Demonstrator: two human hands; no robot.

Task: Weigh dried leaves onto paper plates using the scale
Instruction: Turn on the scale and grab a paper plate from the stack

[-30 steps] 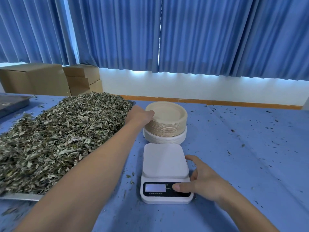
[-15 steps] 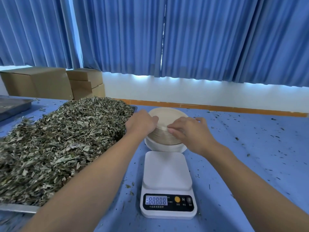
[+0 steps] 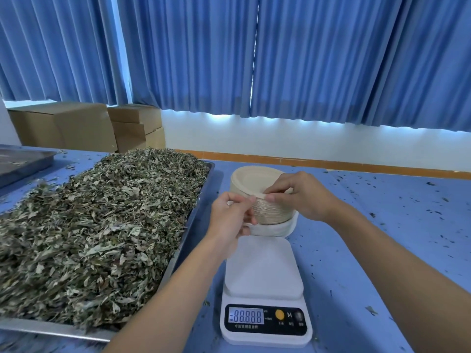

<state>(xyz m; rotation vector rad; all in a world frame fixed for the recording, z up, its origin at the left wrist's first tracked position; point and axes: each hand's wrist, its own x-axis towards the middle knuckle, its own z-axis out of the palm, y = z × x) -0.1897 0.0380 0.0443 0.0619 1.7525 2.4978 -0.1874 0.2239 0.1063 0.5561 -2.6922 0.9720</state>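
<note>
Behind the scale (image 3: 263,289), the left hand (image 3: 230,220) pinches the plate stack (image 3: 274,215); the right hand (image 3: 303,197) pinches the top plate (image 3: 251,178) at its rim; probably light and bendy.

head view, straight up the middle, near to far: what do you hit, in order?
White digital kitchen scale → stack of tan paper plates → orange baseboard strip → white wall → blue pleated curtains
</note>
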